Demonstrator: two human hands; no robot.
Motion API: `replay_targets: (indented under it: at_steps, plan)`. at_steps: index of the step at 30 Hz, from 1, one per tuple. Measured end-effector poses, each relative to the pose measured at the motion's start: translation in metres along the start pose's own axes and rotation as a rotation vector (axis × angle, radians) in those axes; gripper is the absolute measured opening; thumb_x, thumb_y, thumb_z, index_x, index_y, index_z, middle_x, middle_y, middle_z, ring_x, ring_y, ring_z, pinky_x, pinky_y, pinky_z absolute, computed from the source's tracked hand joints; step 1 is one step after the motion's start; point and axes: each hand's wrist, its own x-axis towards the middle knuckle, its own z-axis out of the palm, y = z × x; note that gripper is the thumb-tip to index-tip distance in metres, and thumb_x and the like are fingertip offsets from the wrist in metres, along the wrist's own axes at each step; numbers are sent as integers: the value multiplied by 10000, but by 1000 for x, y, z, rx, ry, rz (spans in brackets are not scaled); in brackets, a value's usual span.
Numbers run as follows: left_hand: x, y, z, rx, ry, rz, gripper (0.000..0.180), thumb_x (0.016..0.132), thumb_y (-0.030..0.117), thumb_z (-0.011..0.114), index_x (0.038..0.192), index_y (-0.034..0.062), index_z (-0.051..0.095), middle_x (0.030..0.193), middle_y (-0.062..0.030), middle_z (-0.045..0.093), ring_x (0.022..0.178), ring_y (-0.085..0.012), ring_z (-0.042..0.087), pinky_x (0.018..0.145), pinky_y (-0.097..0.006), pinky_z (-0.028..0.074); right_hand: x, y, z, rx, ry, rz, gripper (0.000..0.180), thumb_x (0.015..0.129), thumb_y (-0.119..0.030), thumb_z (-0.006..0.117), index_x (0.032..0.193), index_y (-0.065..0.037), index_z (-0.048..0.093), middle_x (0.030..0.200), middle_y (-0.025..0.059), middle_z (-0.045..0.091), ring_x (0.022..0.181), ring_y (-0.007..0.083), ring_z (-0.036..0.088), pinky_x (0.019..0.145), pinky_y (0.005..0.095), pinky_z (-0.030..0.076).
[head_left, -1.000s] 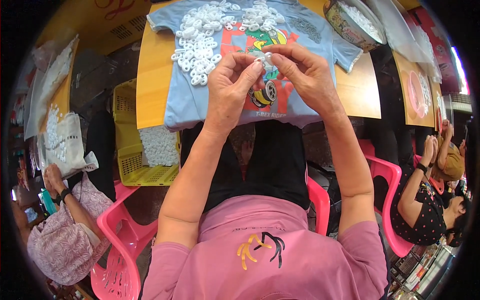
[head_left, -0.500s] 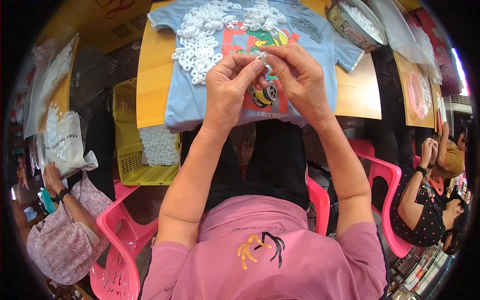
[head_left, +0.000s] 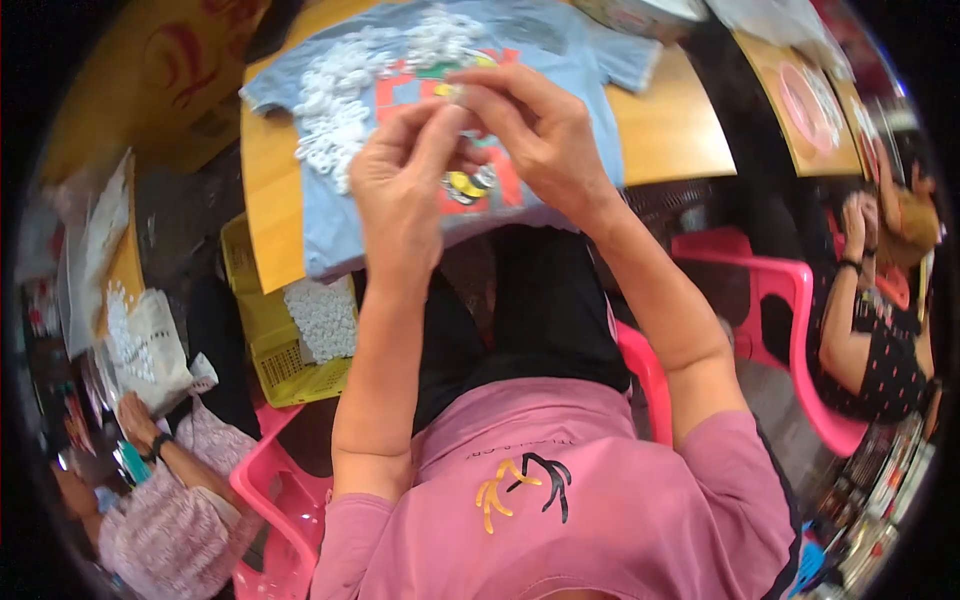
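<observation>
Above a light blue T-shirt (head_left: 330,235) with a red, green and yellow print, both my hands meet at the fingertips. My left hand (head_left: 408,165) is closed in a pinch, and my right hand (head_left: 540,130) pinches from the other side. Between them is a small whitish plastic piece (head_left: 458,92), blurred and mostly covered by fingers. Beyond and to the left of my hands, a heap of small white plastic pieces (head_left: 335,100) lies on the shirt; they are oval with holes. A dark greyish patch of small items (head_left: 535,32) lies on the shirt at the back.
The shirt covers much of a wooden table (head_left: 680,120). Left of it below, a yellow crate (head_left: 268,345) holds a bag of white pieces (head_left: 322,318). A round tub (head_left: 640,15) stands at the back right. People sit on both sides, near pink chairs (head_left: 800,330).
The view has turned and shifted, so table and shirt appear further left and higher. My hands stay together at the fingertips, still pinching the small piece.
</observation>
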Motion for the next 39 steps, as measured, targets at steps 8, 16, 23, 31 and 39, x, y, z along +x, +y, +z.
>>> replay_targets:
  at_steps: [8, 16, 23, 31, 39]
  plan:
    - [-21, 25, -20, 197, -24, 271, 235, 944, 78, 589, 1152, -30, 572, 1017, -140, 653, 886, -169, 640, 783, -284, 518, -12, -33, 18, 580, 28, 62, 305, 858, -98, 589, 1104, 82, 609, 844, 154, 703, 720, 166, 692, 650, 279, 553]
    - [-42, 36, -14, 404, 5, 236, 901, 852, 649, 553, 1344, -91, 410, 1336, -186, 478, 1251, -265, 477, 1062, -390, 371, -32, -41, 60, 811, 49, 26, 423, 806, -74, 615, 1166, 118, 507, 944, 137, 699, 876, 195, 670, 767, 302, 530]
    - [-39, 37, -27, 249, -2, 182, 998, 756, 724, 600, 1328, -70, 406, 1327, -166, 468, 1249, -259, 466, 1056, -388, 375, -25, -35, 92, 971, 49, 40, 622, 778, -32, 660, 1284, 134, 339, 888, 130, 680, 808, 196, 675, 694, 289, 541]
    - [-40, 27, -40, 227, 16, 215, 840, 768, 707, 601, 1229, 17, 477, 1244, -103, 498, 1224, -242, 458, 1054, -405, 363, -36, -56, 103, 1063, 283, 126, 680, 737, 17, 675, 1308, 141, 328, 852, 109, 658, 779, 182, 661, 695, 289, 538]
    - [-27, 27, -44, 185, 14, 283, 737, 807, 663, 587, 1200, 45, 511, 1242, -68, 507, 1214, -244, 460, 1049, -422, 369, -26, -43, 88, 918, 182, 38, 700, 725, -12, 685, 1322, 130, 350, 832, 96, 655, 803, 183, 662, 738, 274, 518]
